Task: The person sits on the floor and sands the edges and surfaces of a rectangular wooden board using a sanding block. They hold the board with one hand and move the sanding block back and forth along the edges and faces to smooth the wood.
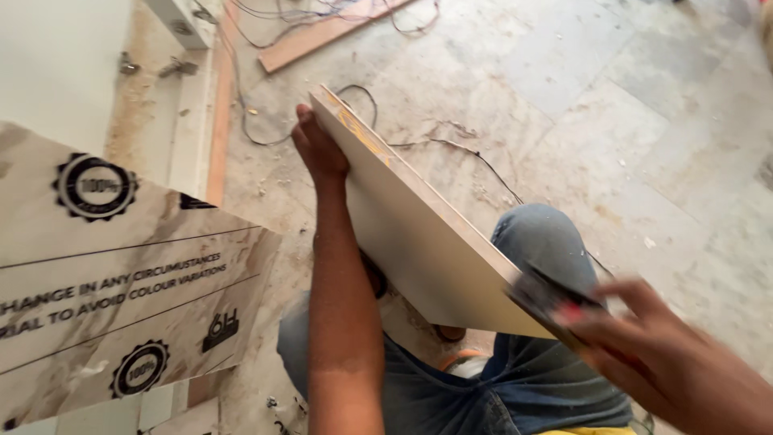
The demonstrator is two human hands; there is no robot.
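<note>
Dusty tiled floor (612,137); white board (411,234) tilted, long axis away-left, left hand (320,149) fingers clamped on far end, right hand (668,362) fingers around dark scraper (547,302)

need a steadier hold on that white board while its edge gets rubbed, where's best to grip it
Grip the far top corner of the white board, where the left hand already wraps it from the left face. The board stands tilted on edge over the knee, so a high grip likely steadies it, clear of the right hand and its dark block.

Board (419,242) over the knee (543,238), left hand (318,149) at far corner, right hand (668,362) perhaps at near edge.
</note>
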